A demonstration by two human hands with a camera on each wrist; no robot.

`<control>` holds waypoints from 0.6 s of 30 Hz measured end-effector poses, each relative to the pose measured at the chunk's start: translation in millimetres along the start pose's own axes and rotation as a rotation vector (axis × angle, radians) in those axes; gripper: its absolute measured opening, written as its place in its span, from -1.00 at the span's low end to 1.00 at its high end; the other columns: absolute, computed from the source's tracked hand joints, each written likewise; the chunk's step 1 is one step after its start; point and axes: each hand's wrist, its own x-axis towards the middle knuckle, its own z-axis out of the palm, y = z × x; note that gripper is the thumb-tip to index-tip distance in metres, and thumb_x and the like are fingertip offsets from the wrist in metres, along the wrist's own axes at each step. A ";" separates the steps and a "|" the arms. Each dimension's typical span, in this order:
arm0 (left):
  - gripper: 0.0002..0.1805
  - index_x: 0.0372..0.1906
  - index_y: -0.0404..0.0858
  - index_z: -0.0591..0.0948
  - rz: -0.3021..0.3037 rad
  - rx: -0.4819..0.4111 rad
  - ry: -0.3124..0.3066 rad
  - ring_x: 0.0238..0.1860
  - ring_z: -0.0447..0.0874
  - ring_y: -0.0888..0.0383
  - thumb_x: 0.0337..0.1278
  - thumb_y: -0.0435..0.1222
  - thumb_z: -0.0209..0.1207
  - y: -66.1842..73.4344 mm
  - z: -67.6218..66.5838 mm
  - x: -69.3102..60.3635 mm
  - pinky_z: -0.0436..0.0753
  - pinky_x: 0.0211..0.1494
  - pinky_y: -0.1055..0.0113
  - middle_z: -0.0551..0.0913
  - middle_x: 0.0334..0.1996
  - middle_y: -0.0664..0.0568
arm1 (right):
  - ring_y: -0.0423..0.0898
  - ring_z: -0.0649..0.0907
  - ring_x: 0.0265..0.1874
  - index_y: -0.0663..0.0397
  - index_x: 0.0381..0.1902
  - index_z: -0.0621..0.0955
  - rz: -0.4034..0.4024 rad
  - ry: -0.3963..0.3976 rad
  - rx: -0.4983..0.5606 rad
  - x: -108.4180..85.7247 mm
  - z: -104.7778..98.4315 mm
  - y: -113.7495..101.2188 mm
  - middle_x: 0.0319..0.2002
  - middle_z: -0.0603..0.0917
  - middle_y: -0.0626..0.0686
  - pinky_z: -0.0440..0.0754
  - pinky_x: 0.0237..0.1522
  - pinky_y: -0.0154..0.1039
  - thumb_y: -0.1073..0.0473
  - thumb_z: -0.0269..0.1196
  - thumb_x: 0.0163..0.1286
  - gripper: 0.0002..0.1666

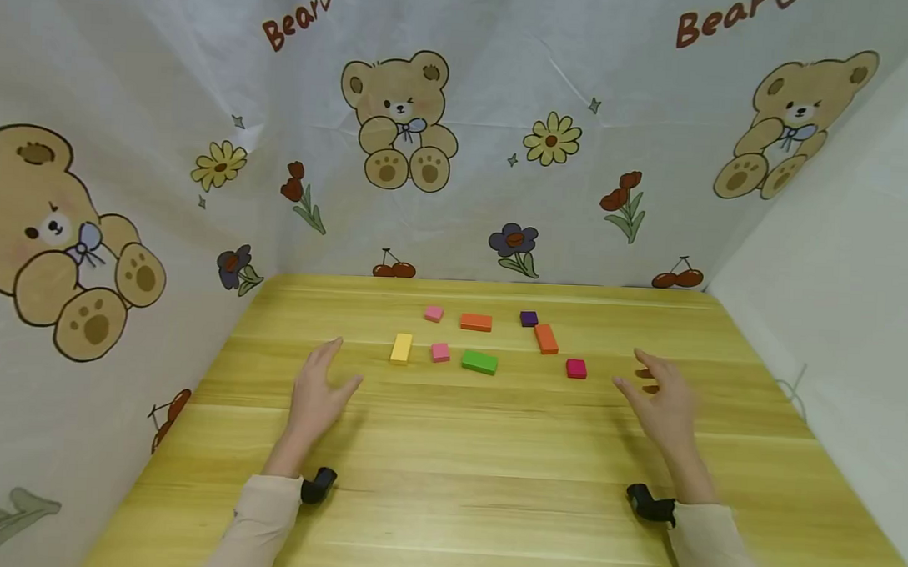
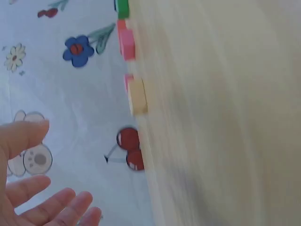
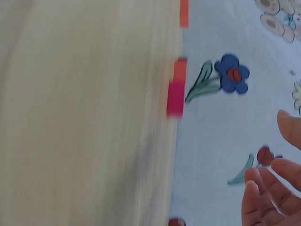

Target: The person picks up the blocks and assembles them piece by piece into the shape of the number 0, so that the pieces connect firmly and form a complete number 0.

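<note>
My left hand [image 1: 319, 397] hovers above the table with thumb and fingers spread apart, holding nothing. Nearest to it lies a yellow block [image 1: 402, 349], with a pink cube [image 1: 440, 352] and a green block [image 1: 479, 363] farther right. On the other side my right hand [image 1: 663, 405] is held up too, its fingers loosely bent and touching nothing. Closest to that hand is a magenta cube [image 1: 576, 369]. Behind it an orange-red block [image 1: 545, 339] lies by a purple cube [image 1: 529, 319]. An orange block [image 1: 476, 323] and another pink cube [image 1: 434, 314] lie toward the back.
The wooden table [image 1: 462, 484] ends at the back against a hanging cloth [image 1: 471, 226] printed with bears and flowers. The cloth also covers the left side. At the right stands a white wall [image 1: 860, 273], with a thin cable [image 1: 799, 396] near the table's edge.
</note>
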 end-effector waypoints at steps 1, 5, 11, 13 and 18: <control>-0.27 0.38 -0.39 0.35 -0.005 -0.045 0.010 0.25 0.41 -0.29 0.12 -0.30 0.35 4.9 5.5 3.2 0.47 0.22 -0.23 0.41 0.29 -0.34 | 0.20 0.61 -0.16 0.32 0.24 0.51 0.024 -0.013 0.034 0.9 5.8 -4.9 0.07 0.59 0.33 0.47 -0.27 -0.62 0.26 0.41 0.20 -0.35; -0.34 0.32 -0.39 0.43 -0.042 -0.181 0.014 0.11 0.53 -0.23 0.09 -0.36 0.35 22.5 31.2 15.5 0.58 0.12 -0.10 0.49 0.21 -0.32 | 0.21 0.67 -0.21 0.28 0.24 0.53 0.063 -0.067 0.134 7.5 30.4 -24.2 0.07 0.61 0.29 0.43 -0.34 -0.72 0.24 0.42 0.21 -0.36; -0.38 0.28 -0.36 0.49 -0.094 -0.215 -0.034 0.00 0.61 -0.14 0.08 -0.33 0.37 44.6 70.3 29.2 0.65 -0.03 -0.01 0.55 0.16 -0.26 | 0.15 0.69 -0.21 0.29 0.23 0.53 0.083 -0.158 0.191 16.4 67.6 -48.3 0.05 0.61 0.30 0.51 -0.35 -0.55 0.19 0.43 0.19 -0.34; -0.37 0.27 -0.35 0.50 -0.107 -0.207 -0.051 -0.02 0.62 -0.12 0.06 -0.31 0.38 48.3 81.7 33.2 0.66 -0.08 0.02 0.56 0.15 -0.25 | 0.15 0.70 -0.21 0.29 0.24 0.52 0.101 -0.195 0.210 17.6 78.7 -55.5 0.07 0.60 0.30 0.53 -0.34 -0.50 0.19 0.43 0.19 -0.33; -0.36 0.27 -0.32 0.50 -0.159 -0.196 -0.087 -0.07 0.62 -0.08 0.04 -0.29 0.39 50.4 104.2 39.4 0.65 -0.14 0.12 0.56 0.14 -0.23 | 0.13 0.71 -0.17 0.19 0.31 0.49 0.163 -0.289 0.268 18.0 103.4 -70.8 0.15 0.56 0.26 0.62 -0.31 -0.37 0.19 0.42 0.21 -0.29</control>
